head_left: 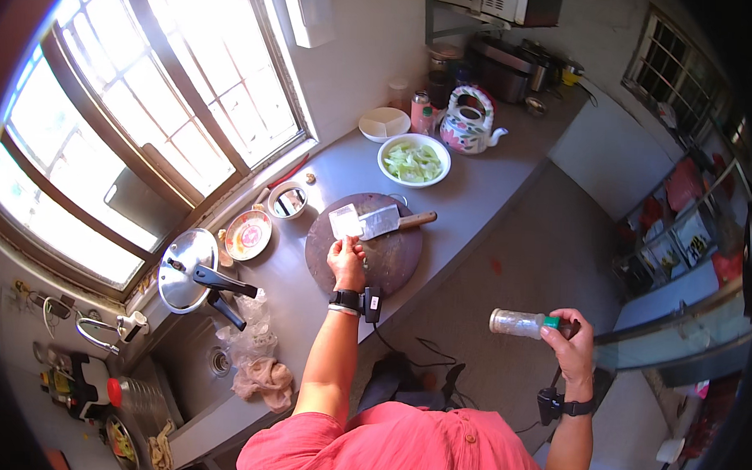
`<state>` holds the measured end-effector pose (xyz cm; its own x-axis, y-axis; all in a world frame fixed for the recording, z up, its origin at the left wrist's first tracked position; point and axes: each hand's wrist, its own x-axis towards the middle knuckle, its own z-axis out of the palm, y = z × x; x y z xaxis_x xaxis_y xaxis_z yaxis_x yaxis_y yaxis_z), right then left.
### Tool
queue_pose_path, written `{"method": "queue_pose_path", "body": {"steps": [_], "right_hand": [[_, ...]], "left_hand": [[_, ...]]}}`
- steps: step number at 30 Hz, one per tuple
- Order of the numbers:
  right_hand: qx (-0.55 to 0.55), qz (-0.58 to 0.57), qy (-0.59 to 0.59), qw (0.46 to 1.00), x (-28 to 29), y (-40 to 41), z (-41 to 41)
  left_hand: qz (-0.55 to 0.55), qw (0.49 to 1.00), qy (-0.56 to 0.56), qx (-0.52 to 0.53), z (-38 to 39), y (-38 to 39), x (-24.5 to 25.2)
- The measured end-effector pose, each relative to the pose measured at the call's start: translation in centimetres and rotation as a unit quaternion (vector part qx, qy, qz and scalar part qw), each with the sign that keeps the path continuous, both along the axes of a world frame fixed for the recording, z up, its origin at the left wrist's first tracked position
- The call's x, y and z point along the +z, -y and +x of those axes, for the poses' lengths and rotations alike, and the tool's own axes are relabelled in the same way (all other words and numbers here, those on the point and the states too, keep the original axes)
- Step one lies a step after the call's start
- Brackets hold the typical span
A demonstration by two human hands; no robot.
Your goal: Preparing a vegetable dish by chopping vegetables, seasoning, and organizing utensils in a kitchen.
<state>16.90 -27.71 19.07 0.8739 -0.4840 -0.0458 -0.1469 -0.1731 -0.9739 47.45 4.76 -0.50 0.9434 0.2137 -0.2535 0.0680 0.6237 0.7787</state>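
My left hand [346, 262] reaches over a round wooden chopping board [384, 266] on the counter. Its fingertips pinch a small, flat white piece [345, 222], too bright to name more exactly. Just beyond the fingers a cleaver [381, 223] with a wooden handle lies on the board, its handle towards the right edge. Out to the right, above the floor, my right hand [572, 347] grips a clear jar [517, 324] by its green-collared end. The jar is tipped on its side, and what it holds is hard to make out.
Behind the board stand a white bowl of sliced pale green vegetable [414, 160], a floral kettle [470, 123] and a divided dish [384, 124]. Leftward are a small bowl [287, 199], a patterned plate [248, 235], a pressure-cooker lid [188, 271] and the sink [188, 368].
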Motion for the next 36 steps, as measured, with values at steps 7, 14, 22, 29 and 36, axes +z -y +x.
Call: {"method": "queue_pose_path", "body": {"steps": [7, 14, 22, 29, 36], "right_hand": [[0.117, -0.102, 0.009, 0.988, -0.2, 3.6, 14.2], [0.190, -0.116, 0.000, 0.975, -0.3, 5.0, 27.2], [0.334, -0.079, -0.013, 0.939, -1.9, 3.9, 38.7], [0.463, -0.017, -0.024, 0.886, -0.9, 4.9, 47.0], [0.490, 0.104, -0.120, 0.857, -3.7, 8.1, 55.7]], "left_hand": [[0.008, 0.998, -0.045, 0.044, 6.6, 1.4, -3.2], [0.235, 0.969, -0.062, 0.048, 4.9, 1.1, -1.4], [0.462, 0.852, 0.205, -0.137, 5.1, 10.6, 11.0], [0.524, 0.801, 0.172, -0.234, 10.1, 15.4, 13.0], [0.422, 0.882, 0.045, -0.205, 12.5, 17.8, 12.8]]}}
